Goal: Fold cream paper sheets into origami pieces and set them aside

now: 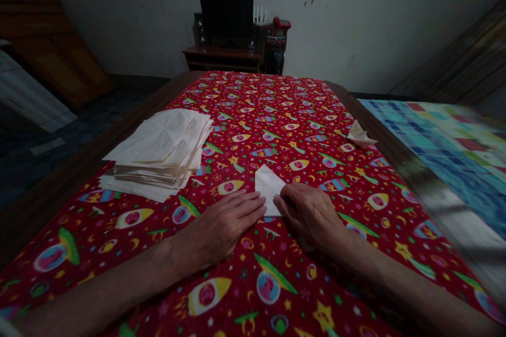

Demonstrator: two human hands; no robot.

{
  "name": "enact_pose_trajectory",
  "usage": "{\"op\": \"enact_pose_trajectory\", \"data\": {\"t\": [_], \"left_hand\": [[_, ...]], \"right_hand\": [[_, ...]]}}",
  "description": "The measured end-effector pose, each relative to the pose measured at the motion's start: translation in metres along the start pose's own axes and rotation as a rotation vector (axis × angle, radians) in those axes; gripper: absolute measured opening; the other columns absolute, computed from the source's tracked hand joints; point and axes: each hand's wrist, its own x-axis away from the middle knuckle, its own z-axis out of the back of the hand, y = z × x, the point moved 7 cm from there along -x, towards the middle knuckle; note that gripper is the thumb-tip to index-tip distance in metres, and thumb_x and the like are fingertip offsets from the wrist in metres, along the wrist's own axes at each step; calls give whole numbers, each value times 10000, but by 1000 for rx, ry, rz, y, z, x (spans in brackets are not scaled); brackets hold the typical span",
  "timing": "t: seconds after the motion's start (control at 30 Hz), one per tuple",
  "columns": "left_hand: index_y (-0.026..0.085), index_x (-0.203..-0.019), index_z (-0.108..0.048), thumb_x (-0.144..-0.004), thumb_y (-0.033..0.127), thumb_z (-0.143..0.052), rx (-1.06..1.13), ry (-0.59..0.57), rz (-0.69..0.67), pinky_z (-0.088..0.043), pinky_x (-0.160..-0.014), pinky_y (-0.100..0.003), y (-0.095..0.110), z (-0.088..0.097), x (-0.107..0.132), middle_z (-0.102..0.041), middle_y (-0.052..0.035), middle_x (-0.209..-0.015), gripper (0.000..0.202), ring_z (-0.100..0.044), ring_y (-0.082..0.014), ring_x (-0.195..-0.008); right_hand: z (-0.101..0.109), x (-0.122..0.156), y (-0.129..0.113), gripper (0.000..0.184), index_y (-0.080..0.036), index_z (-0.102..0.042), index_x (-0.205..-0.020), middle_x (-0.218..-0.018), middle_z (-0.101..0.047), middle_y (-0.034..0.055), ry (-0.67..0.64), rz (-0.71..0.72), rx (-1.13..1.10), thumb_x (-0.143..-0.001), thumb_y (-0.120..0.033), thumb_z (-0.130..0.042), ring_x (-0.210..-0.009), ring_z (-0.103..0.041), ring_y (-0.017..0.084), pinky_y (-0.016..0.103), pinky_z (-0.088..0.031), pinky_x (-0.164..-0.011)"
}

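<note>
A small white sheet of folded paper [269, 187] lies on the red patterned cloth [272, 116], its top coming to a point. My left hand [229, 218] rests flat with fingers stretched out, the tips on the paper's left edge. At the right edge, my right hand [310, 210] has its fingers curled together in a pinch on the paper. To the left sits a thick stack of creased paper sheets [158, 142]. A folded paper piece [359, 135] stands near the cloth's right edge, apart from both hands.
Past the far end of the table stands a desk [221, 58] with a black monitor [227, 18], speakers and a red telephone [281, 23]. A wooden cabinet [51, 42] is at the left. On the right lies a bed with a chequered cover [443, 152].
</note>
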Motion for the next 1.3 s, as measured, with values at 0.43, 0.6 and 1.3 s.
{"op": "enact_pose_trajectory", "data": {"t": [0.43, 0.6, 1.3], "left_hand": [[87, -1319, -457, -833, -3, -364, -104, 14, -9, -424, -1037, -420, 9, 3, -1, -503, -137, -1363, 503, -451, -245, -1273], [77, -1301, -476, -826, -8, -359, -75, 24, -7, -430, -1026, -425, 10, 6, -3, -521, -152, -1342, 497, -459, -242, -1269], [100, -1315, -468, -814, -14, -368, -89, 4, 4, -413, -1047, -405, 9, 4, -3, -511, -127, -1359, 523, -449, -224, -1278]], "right_hand": [[-1, 0, -1, 271, -175, -521, -689, -599, -502, 7, 29, 7, 44, -915, -295, -433, -530, -396, 110, 257, -213, -526], [-2, -1, -1, 272, -177, -516, -690, -603, -514, 11, 20, 6, 62, -919, -290, -422, -527, -402, 114, 264, -211, -526], [-7, 2, -2, 249, -180, -508, -726, -624, -515, 10, 56, 34, 83, -931, -266, -396, -545, -389, 124, 279, -203, -533]]}}
